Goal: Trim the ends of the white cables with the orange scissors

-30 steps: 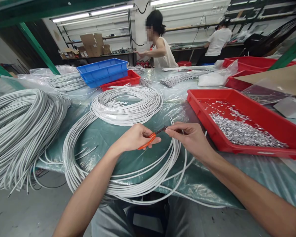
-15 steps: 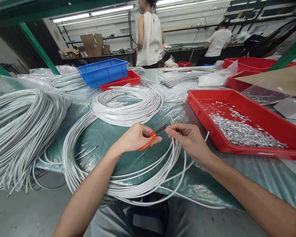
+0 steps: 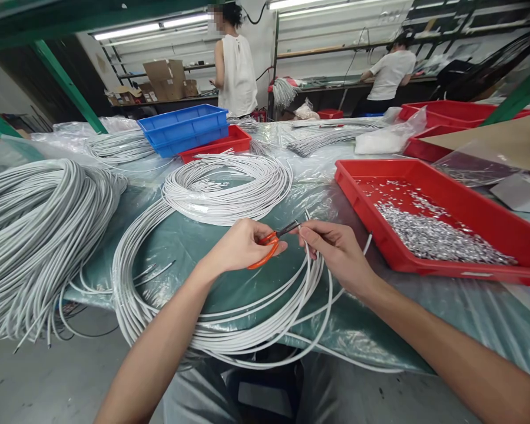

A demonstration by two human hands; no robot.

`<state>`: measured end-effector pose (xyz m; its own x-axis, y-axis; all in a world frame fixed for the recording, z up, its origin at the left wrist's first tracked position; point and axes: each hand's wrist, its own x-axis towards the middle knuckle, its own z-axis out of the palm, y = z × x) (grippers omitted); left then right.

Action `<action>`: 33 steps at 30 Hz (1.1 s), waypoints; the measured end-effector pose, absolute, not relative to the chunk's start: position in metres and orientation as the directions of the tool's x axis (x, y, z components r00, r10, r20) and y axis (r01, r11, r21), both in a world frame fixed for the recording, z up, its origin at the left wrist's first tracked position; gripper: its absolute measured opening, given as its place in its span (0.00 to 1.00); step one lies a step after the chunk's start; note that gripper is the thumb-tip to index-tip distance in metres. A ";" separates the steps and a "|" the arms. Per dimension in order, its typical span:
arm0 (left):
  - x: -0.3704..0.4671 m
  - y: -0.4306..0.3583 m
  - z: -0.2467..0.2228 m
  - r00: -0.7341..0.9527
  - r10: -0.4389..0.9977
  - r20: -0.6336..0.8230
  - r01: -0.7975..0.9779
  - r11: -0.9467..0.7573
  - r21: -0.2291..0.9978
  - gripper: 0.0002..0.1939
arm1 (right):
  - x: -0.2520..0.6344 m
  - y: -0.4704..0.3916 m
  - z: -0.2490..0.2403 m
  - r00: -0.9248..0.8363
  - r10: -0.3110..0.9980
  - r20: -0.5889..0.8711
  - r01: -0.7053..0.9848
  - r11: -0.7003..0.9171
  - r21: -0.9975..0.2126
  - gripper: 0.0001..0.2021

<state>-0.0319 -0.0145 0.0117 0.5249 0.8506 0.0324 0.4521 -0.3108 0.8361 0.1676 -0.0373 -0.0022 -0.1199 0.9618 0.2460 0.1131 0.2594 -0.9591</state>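
Observation:
My left hand [image 3: 242, 246] is closed round the orange handles of small scissors [image 3: 269, 250], whose dark blades point right. The blade tips are at a cable end beside the fingertips of my right hand [image 3: 335, 247]. That hand pinches the end of a white cable [image 3: 308, 253]. The cable belongs to a loose coil [image 3: 247, 341] that lies on the green, plastic-covered table and hangs over its front edge. Whether the blades touch the cable is too small to tell.
Behind my hands lies a tied white coil [image 3: 225, 206]. A thick cable bundle [image 3: 39, 235] fills the left. At right stands a red tray [image 3: 362, 200] of small silvery pieces. Blue bins [image 3: 181, 129] stand behind. Two people are farther back.
My right hand has shifted slightly, its fingers lower on the cable end. The scissors have barely moved. In the background, the standing person has moved left.

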 end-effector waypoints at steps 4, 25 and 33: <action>-0.033 -0.015 0.014 0.534 0.845 0.019 0.453 -0.305 0.838 0.23 | 0.170 -0.037 -0.002 -0.160 0.940 0.301 0.178 0.327 -0.928 0.18; -0.037 -0.013 0.014 0.615 0.788 -0.042 0.430 -0.290 0.855 0.20 | 0.180 -0.030 -0.001 -0.263 0.901 0.344 0.315 0.417 -0.853 0.12; -0.037 -0.015 0.015 0.606 0.792 -0.073 0.431 -0.250 0.867 0.21 | 0.178 -0.031 0.002 -0.180 0.922 0.342 0.283 0.382 -0.880 0.11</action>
<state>-0.0370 -0.0146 0.0149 0.6061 0.7921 -0.0725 0.4308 -0.2502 0.8671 0.1780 -0.0314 0.0017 -0.1800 0.9222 0.3423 0.2827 0.3818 -0.8800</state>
